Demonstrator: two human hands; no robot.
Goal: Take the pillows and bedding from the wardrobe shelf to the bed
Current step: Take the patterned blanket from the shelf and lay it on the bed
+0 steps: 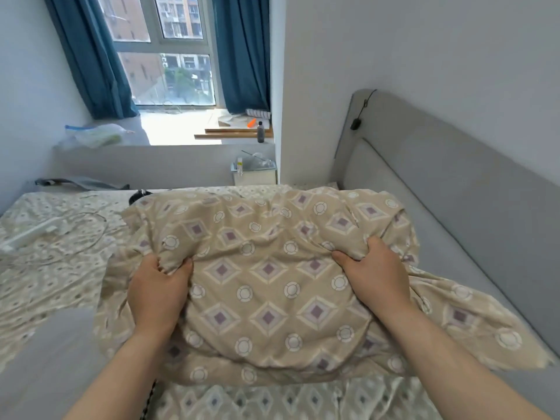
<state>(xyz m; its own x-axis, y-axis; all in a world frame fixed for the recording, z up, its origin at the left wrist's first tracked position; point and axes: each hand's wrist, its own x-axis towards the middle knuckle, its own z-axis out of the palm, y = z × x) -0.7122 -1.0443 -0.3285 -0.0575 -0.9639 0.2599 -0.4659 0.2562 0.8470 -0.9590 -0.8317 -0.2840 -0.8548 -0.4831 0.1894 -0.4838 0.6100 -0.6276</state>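
Two grips held one pillow [266, 298] over the head end of the bed [45, 268]. The pillow wore a beige case printed with purple-centred diamonds and white rings. Its lower edge rested on the patterned sheet; we could not tell whether the rest was lifted clear.

Our left grip [157, 294] was curled into the fabric on the pillow's left part, thumb and fingers pinching a bunched fold of the case. Our right grip [374, 275] pinched another gathered fold on the right part, fingers tucked under the cloth and thumb on top.

The pillow's long axis ran across our view from left to right, with its right end toward the grey padded headboard [454, 192] and its left end toward the open middle of the bed. Loose, slack cloth from the case trailed past the right grip and spread flat toward the lower right, onto the grey strip beside the headboard.

Left of the pillow, a thin white cable [91, 234] and a white bar-shaped object [30, 234] lay on the sheet. Beyond the bed stood a window [169, 56] with blue curtains [91, 56], and a dark bottle [260, 133] stood on the sill.
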